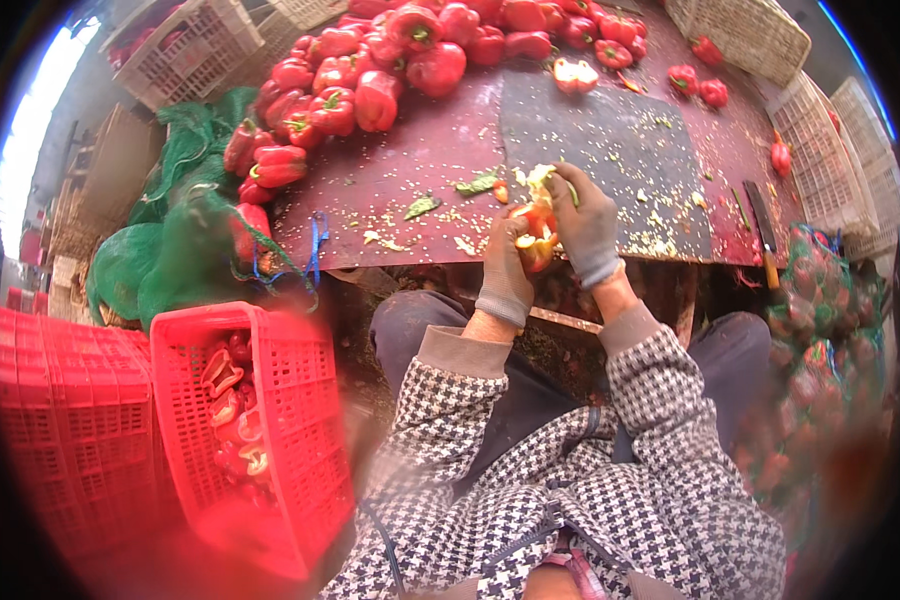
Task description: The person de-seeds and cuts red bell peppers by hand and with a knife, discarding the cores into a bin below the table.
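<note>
My left hand (507, 262), in a soiled work glove, holds an opened red bell pepper (538, 251) just above the table's near edge. My right hand (586, 217), gloved too, pinches the pale seed core (538, 180) with its fingertips at the top of that pepper. Whether the core is still joined to the pepper I cannot tell. Whole red bell peppers (375, 97) lie heaped along the far left of the table (420, 165). A cut pepper with its pale inside showing (574, 76) rests on the dark mat (607, 142). Seeds and green scraps are scattered around.
A knife (761, 225) lies at the table's right edge. At the lower left stands a red plastic crate (300, 420) with cut peppers inside, beside green netting (172, 255). Pale crates (825, 157) and net bags of peppers (817, 300) are at the right.
</note>
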`<state>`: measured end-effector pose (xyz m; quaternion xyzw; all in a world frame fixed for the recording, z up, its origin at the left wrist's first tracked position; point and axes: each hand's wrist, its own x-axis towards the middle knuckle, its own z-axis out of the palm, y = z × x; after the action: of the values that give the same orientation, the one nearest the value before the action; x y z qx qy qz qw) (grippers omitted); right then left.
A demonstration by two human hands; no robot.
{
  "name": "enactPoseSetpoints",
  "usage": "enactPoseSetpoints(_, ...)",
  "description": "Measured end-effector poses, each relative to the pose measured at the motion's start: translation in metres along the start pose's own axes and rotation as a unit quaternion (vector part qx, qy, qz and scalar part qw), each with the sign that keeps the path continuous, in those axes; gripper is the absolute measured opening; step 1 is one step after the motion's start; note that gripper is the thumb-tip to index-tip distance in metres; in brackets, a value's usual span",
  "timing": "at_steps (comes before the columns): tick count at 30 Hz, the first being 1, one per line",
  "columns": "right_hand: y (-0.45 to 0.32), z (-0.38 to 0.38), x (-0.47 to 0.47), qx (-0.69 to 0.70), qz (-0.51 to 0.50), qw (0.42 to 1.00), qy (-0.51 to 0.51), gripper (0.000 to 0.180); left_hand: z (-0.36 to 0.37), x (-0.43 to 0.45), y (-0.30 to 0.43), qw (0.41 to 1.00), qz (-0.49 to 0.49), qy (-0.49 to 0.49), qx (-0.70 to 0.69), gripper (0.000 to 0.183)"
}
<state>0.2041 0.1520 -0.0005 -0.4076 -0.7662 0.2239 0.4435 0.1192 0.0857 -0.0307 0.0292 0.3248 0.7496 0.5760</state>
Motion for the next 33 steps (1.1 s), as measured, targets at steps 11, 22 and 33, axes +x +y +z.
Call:
enactPoseSetpoints(11, -0.012, -0.023, 0.001, -0.058, -0.134, 0.982, -0.119, 0.041, -0.008, 0.018, 0.003, 0.944, 0.214, 0.050, 0.245, 0.057)
enactPoseSetpoints(22, 0.007, -0.023, -0.010, 0.104, 0.087, 0.973, -0.186, 0.035, -0.005, 0.001, 0.013, 0.781, 0.414, -0.003, 0.467, 0.061)
enactPoseSetpoints(33, 0.016, -0.015, -0.022, 0.078, 0.170, 0.962, -0.200, 0.029, -0.002, -0.002, 0.001, 0.694, 0.465, -0.061, 0.547, 0.063)
